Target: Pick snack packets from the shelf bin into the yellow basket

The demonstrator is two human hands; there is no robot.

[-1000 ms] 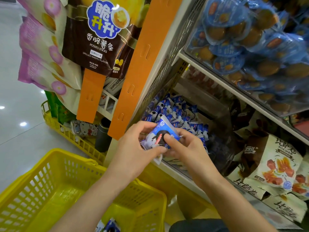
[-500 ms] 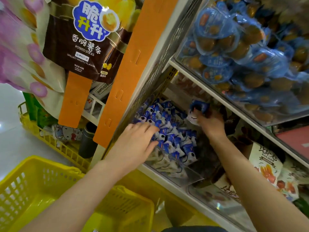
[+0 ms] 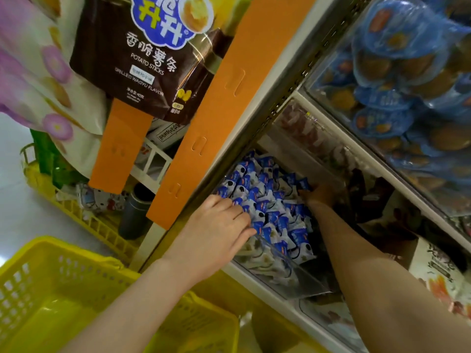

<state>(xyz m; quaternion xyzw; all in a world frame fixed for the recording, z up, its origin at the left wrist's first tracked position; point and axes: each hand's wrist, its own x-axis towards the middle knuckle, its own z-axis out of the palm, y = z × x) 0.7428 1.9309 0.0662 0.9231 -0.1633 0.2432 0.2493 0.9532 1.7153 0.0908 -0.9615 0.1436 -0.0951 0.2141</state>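
Head view: the clear plastic shelf bin (image 3: 300,281) sits on the lower shelf, heaped with small blue-and-white snack packets (image 3: 267,200). Its front wall reaches the shelf edge, and packets press against the inside of it.

The left hand (image 3: 216,230) lies palm down on the near left part of the heap, fingers stretched forward and slightly spread. Their tips rest among the packets, so whether they pinch anything underneath is hidden; I cannot tell if a packet is gripped.

The right hand (image 3: 319,193) reaches deeper, to the far right side of the heap. It sits in shadow under the upper shelf, and only the back of the hand and the wrist show. 1 blue packet (image 3: 303,184) stands up just at its fingertips, but the fingers themselves are too dark to read; I cannot tell whether they close on it.

The yellow slotted plastic basket (image 3: 51,281) sits at lower left, below the left forearm and well apart from the bin. Its far side and bottom are cut off by the frame edge, and its floor is not clearly visible.

A brown potato-stick bag (image 3: 137,62) hangs at upper left, its top cropped. Orange hanging strips (image 3: 229,103) run diagonally beside the shelf upright. Blue sealed snack cups (image 3: 397,80) fill the blurred upper shelf at right.
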